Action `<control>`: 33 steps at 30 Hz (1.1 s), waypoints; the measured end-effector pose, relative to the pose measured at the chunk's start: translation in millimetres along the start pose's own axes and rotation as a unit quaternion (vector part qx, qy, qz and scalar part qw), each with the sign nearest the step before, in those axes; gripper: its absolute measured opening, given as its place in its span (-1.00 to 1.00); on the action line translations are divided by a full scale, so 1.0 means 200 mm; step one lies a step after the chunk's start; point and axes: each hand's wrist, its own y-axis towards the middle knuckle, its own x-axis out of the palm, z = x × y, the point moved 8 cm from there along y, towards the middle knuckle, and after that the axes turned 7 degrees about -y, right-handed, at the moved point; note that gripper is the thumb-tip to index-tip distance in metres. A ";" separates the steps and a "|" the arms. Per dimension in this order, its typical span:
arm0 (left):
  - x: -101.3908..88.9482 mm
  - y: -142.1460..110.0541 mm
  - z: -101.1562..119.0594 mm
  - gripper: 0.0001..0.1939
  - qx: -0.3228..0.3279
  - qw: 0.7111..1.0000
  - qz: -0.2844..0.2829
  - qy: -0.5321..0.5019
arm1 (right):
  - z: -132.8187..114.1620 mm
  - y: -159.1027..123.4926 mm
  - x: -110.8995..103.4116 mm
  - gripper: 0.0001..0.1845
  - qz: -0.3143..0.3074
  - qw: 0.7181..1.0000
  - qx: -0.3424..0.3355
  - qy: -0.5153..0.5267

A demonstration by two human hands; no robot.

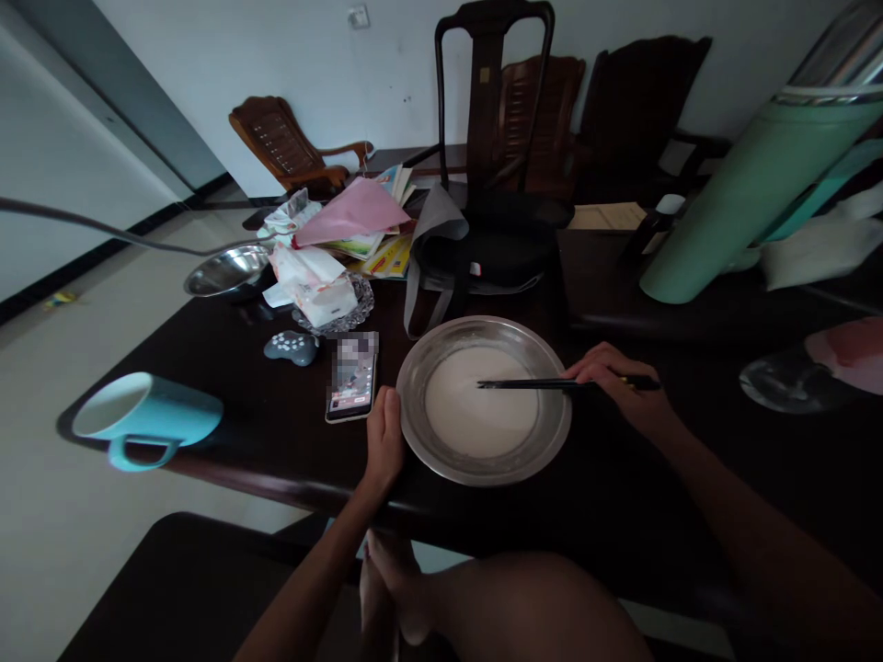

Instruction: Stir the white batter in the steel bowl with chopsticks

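A wide metal bowl (pixel 414 368) stands near the table's front edge. White, batter-like liquid (pixel 475 414) fills its lower part. My left hand (pixel 386 432) is closed against the bowl's left side, holding it; some of its fingers are hidden. Over the right rim, my right hand (pixel 617 382) grips a pair of black chopsticks (pixel 524 384) in closed fingers. They lie almost level across the bowl, pointing left, with their tips at the middle of the white liquid. Left of the bowl lies a phone (pixel 353 377) with a lit screen, close to my left hand.
A light blue mug (pixel 166 414) and a grey game controller (pixel 291 347) are on the left. Tissues (pixel 321 285), a small metal bowl (pixel 231 271) and a black bag (pixel 497 253) lie behind. A tall green thermos (pixel 745 193) stands at right. The dark table (pixel 276 450) has a rounded edge.
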 end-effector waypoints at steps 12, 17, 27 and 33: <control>0.00 0.00 0.00 -0.56 0.017 1.000 -0.010 -0.006 | 0.02 0.00 -0.01 -0.68 0.015 1.000 0.009 0.023; 0.00 0.00 0.00 -0.55 0.013 1.000 -0.004 0.001 | -0.01 0.00 0.01 -0.71 -0.014 1.000 -0.008 -0.005; -0.02 0.00 0.02 -0.61 0.011 0.998 -0.019 0.062 | 0.00 0.00 0.02 -0.72 -0.019 1.000 -0.001 -0.005; -0.02 0.02 0.08 -0.65 0.061 0.986 -0.043 0.147 | 0.02 -0.01 0.01 -0.70 -0.019 1.000 0.012 0.021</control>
